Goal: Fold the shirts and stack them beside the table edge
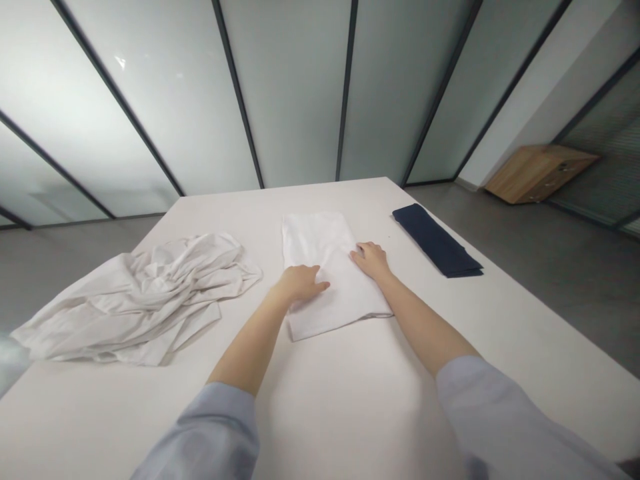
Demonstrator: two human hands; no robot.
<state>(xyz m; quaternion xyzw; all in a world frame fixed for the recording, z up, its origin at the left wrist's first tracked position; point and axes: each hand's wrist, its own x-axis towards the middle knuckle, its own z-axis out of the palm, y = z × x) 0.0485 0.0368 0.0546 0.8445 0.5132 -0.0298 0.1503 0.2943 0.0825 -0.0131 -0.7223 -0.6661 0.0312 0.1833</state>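
A folded white cloth point(325, 243) lies flat in front of me, roughly rectangular, with faint wrinkles in its middle. On its left part rests my left hand point(301, 283), open, thumb apart from the fingers and pointing right. My right hand point(371, 260) touches the cloth's right edge, its fingers loosely bent and the thumb spread over the fabric. Nothing shows gripped in either hand. Layers of fabric are visible at the cloth's near right corner.
On the left, a crumpled white cloth point(165, 293) spreads over the table point(345, 400). A folded dark navy cloth point(435, 240) lies near the table's right edge. Frosted glass panels point(295, 87) stand behind. A wooden cabinet point(540, 173) is on the floor at right.
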